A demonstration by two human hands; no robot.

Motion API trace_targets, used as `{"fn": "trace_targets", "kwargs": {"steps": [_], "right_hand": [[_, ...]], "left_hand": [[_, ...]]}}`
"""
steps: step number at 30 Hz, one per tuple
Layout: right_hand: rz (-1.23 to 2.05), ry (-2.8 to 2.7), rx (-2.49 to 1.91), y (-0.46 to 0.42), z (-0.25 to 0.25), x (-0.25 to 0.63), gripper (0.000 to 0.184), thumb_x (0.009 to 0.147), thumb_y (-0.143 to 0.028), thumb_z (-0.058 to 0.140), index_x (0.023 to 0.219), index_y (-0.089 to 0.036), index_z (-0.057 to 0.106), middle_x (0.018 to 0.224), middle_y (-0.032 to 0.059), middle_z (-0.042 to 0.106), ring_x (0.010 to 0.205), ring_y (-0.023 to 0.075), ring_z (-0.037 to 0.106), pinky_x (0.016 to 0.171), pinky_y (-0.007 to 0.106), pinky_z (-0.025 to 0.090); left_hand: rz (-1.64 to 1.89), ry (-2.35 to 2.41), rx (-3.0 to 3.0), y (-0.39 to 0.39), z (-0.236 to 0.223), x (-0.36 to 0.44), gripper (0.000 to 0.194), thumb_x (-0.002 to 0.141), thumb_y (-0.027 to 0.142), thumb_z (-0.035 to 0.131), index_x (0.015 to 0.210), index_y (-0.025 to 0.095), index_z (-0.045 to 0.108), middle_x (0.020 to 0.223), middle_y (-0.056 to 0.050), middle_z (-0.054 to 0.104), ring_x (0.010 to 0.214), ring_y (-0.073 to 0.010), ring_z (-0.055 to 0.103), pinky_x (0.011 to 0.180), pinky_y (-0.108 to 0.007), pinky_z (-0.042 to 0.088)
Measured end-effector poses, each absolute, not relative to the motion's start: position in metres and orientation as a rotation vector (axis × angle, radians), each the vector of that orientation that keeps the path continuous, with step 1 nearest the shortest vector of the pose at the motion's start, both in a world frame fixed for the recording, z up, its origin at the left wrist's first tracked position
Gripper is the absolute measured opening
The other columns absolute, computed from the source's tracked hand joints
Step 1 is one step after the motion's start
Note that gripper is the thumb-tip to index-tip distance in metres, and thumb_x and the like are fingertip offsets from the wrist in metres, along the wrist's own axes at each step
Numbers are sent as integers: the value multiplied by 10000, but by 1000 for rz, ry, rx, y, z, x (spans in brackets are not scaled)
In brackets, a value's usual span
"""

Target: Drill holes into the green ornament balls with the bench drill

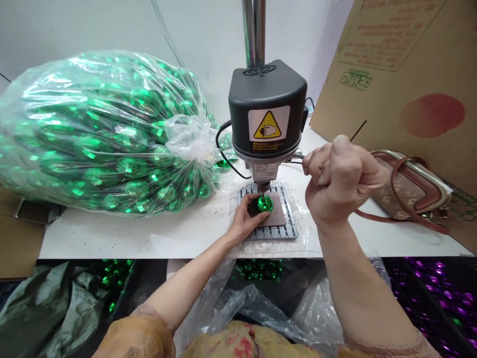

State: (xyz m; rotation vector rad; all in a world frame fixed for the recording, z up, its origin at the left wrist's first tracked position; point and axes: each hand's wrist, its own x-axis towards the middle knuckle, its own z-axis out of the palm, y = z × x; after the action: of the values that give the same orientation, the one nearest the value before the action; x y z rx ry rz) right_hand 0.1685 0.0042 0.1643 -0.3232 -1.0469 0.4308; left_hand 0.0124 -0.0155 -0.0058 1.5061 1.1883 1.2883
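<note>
My left hand (248, 214) holds a shiny green faceted bead (266, 203) between thumb and fingers. The bead rests on a brown square board (276, 215) lying on the grey slotted base plate (291, 229). Right above it is the bit end of a black bench drill press (266, 99); the tip appears to meet the bead, though I cannot tell how deep. To the right of the drill head, my right hand (341, 179) is closed in a fist around the feed handle (358, 131), whose thin dark end sticks out past the fist.
A big clear bag (112, 134) of green faceted pieces lies at the left. A brown-trimmed handbag (413, 186) and a cardboard box (395, 64) stand at the right. Dark crumbs dot the white table (122, 238). Purple shiny pieces (439, 293) sit below the table edge.
</note>
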Motion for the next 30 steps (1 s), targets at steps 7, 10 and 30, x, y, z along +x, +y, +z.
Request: {"fn": "trace_targets", "kwargs": {"steps": [7, 10, 30], "right_hand": [[383, -1086, -249, 5, 157, 170, 533, 909, -160, 543, 481, -146, 226, 441, -73, 223, 403, 2, 278, 445, 215, 280], [348, -1099, -207, 7, 151, 170, 527, 905, -144, 535, 483, -142, 220, 436, -70, 245, 403, -1, 272, 444, 220, 278], [349, -1052, -210, 8, 150, 167, 535, 912, -174, 561, 489, -162, 234, 427, -68, 243, 382, 17, 274, 445, 250, 277]], "left_hand": [[1289, 1174, 1512, -15, -6, 12, 558, 791, 458, 854, 1211, 211, 581, 1176, -86, 686, 1128, -250, 654, 1005, -399, 510], [1291, 1164, 1512, -15, -6, 12, 555, 799, 453, 850, 1220, 213, 578, 1183, -87, 683, 1134, -250, 652, 1007, -397, 510], [1294, 1188, 1485, -17, -2, 15, 569, 780, 460, 858, 1215, 211, 588, 1171, -84, 686, 1121, -249, 657, 998, -400, 522]]}}
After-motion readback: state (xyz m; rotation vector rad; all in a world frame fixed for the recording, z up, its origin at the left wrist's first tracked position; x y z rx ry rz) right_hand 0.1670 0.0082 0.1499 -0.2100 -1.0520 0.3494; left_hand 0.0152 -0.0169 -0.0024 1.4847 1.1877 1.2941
